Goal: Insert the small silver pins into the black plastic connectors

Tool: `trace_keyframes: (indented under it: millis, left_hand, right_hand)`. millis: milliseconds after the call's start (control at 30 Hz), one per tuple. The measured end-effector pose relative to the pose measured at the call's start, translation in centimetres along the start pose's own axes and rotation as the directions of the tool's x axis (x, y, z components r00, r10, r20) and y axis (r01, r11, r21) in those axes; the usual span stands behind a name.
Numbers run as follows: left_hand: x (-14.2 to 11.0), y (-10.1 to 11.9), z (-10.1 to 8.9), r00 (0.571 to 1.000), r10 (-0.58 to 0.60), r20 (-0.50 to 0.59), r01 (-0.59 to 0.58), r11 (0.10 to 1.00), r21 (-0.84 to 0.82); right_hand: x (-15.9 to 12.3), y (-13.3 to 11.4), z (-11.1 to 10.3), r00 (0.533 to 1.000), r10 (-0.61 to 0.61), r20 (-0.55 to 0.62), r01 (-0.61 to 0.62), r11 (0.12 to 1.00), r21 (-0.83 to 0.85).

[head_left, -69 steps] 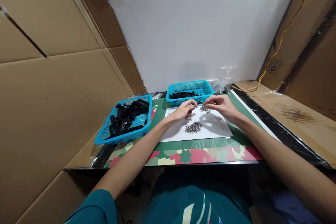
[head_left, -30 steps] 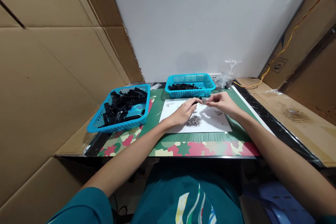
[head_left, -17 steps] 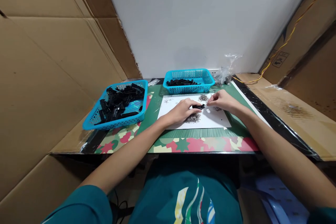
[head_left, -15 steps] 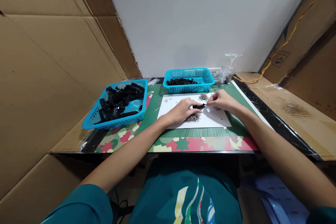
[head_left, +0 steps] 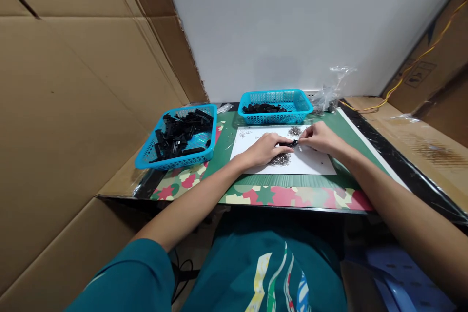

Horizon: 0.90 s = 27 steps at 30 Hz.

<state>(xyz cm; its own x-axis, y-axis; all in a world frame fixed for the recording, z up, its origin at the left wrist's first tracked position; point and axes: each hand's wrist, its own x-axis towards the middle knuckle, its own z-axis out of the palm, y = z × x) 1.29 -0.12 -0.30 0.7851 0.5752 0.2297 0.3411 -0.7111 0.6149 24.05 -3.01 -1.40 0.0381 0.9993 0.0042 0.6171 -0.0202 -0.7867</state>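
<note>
Where hands (head_left: 265, 149) (head_left: 321, 137) nearly meet, the left grips 1 black part (head_left: 293, 144).

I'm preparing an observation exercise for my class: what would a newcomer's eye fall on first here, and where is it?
Probably the two bright blue baskets of black parts, one at the left, the other at the back by the wall. Next, the hands over the white sheet: the left hand holds a small black piece, the right hand pinches close by its end. Small metallic bits lie heaped beside the left hand.
</note>
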Motion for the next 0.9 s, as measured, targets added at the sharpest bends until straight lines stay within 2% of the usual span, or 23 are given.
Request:
trace_keyframes:
  millis: [533,900]
  left_hand:
    - [0.11,-0.38,0.53,0.998,-0.011,-0.054,0.005,0.993,-0.122]
    - [0.08,-0.05,0.79,0.998,0.002,-0.07,-0.01,0.994,-0.112]
  right_hand:
    - [-0.04,0.35,0.24,0.995,-0.079,-0.056,0.078,0.997,-0.006]
    - [-0.6,-0.03,0.52,0.988,-0.132,-0.083,0.126,0.989,-0.075]
